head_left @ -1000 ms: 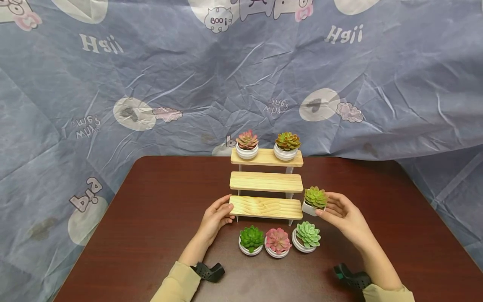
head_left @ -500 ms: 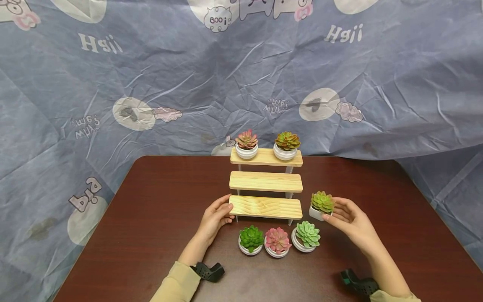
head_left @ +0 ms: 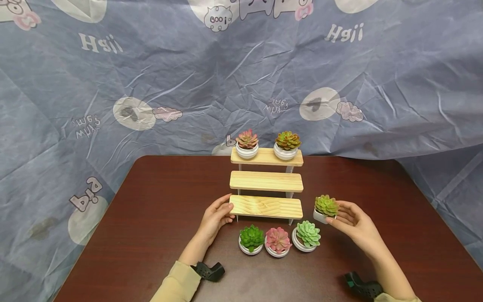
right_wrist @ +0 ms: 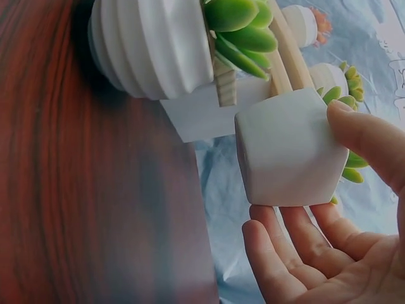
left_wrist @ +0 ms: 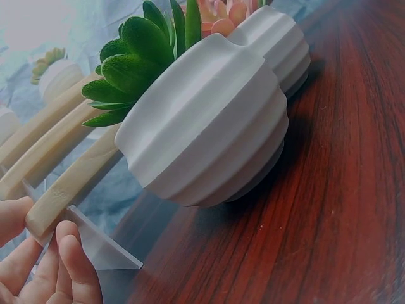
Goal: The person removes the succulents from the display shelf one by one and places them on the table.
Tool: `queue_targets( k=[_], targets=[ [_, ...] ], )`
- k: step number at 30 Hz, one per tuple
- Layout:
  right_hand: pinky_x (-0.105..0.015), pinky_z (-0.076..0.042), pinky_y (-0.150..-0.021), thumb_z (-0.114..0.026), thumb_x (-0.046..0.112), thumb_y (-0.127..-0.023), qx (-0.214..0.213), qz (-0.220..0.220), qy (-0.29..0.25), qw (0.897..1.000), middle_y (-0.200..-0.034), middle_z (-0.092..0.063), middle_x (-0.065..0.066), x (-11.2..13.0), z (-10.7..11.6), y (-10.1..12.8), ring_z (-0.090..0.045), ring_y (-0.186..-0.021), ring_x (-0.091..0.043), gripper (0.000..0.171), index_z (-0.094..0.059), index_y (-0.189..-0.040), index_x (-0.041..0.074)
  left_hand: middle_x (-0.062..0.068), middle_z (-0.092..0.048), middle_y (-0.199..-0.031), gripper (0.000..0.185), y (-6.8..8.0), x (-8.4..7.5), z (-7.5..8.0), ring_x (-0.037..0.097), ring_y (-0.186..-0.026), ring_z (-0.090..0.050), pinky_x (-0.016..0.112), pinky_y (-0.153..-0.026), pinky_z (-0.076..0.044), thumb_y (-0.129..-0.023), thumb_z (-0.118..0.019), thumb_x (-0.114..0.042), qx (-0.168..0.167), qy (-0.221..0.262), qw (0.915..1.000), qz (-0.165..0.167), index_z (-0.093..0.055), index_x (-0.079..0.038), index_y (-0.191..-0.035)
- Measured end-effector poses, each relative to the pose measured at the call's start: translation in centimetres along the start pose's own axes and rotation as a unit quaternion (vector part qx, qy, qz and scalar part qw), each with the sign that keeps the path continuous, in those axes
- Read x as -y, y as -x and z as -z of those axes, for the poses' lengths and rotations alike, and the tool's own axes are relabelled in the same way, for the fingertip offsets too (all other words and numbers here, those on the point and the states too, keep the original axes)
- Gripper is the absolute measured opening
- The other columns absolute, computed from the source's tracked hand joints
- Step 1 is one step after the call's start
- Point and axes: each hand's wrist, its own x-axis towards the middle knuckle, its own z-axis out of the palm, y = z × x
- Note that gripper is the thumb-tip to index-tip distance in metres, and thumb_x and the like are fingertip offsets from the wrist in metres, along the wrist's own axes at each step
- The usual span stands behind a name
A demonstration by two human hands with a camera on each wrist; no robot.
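Observation:
My left hand (head_left: 213,219) pinches the left end of the lowest step of a three-tier wooden display stand (head_left: 266,207); in the left wrist view the thumb lies over the plank and the fingers under it. To the right of the stand, my right hand (head_left: 356,224) holds a yellow-green potted succulent (head_left: 326,206). Its square white pot (right_wrist: 291,152) sits between thumb and fingertips. In front of the stand are a dark green succulent (head_left: 251,238), a pink succulent (head_left: 278,240) and a pale green succulent (head_left: 307,235), all in round white ribbed pots.
On the top step stand a pink-red succulent (head_left: 247,144) at left and an orange-green succulent (head_left: 286,146) at right. The two lower steps show bare wood. A dark red-brown table (head_left: 162,193) lies beneath, and a blue printed cloth (head_left: 211,84) hangs behind.
My right hand has moved right and slightly toward me with the yellow-green succulent, away from the stand's right end. The left hand and the stand have stayed in place.

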Motion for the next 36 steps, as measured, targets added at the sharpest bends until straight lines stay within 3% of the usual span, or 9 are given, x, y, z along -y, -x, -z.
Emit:
queue_targets(
  k=[8, 22, 36],
  targets=[
    [-0.012, -0.046, -0.080, -0.070, 0.018, -0.086, 0.007, -0.033, 0.008, 0.999, -0.120, -0.052, -0.013, -0.7, 0.0, 0.2, -0.052, -0.097, 0.008, 0.058, -0.041, -0.131, -0.005, 0.003, -0.060, -0.097, 0.051, 0.0, -0.2, -0.1, 0.014, -0.073, -0.059, 0.024, -0.064, -0.050, -0.093, -0.060, -0.015, -0.002, 0.005, 1.0000, 0.008, -0.042, -0.005, -0.140],
    [-0.012, -0.046, -0.079, -0.070, 0.020, -0.086, 0.014, -0.054, 0.012, 0.998, -0.124, -0.049, -0.023, -1.9, -0.3, 0.7, -0.051, -0.095, 0.011, 0.059, -0.040, -0.131, -0.005, 0.003, -0.060, -0.098, 0.053, -0.1, 0.1, 0.1, 0.013, -0.073, -0.060, 0.023, -0.064, -0.051, -0.093, -0.061, -0.018, 0.002, -0.002, 1.0000, -0.003, -0.042, -0.004, -0.140],
    [-0.014, -0.047, -0.079, -0.071, 0.022, -0.086, 0.028, -0.073, 0.010, 0.997, -0.126, -0.048, -0.025, -3.3, -0.5, 0.6, -0.050, -0.096, 0.010, 0.062, -0.040, -0.132, -0.004, 0.003, -0.061, -0.097, 0.054, 0.0, -0.2, 0.0, 0.012, -0.072, -0.059, 0.021, -0.063, -0.050, -0.093, -0.060, -0.016, 0.008, 0.000, 1.0000, 0.002, -0.039, -0.001, -0.141]
  ],
)
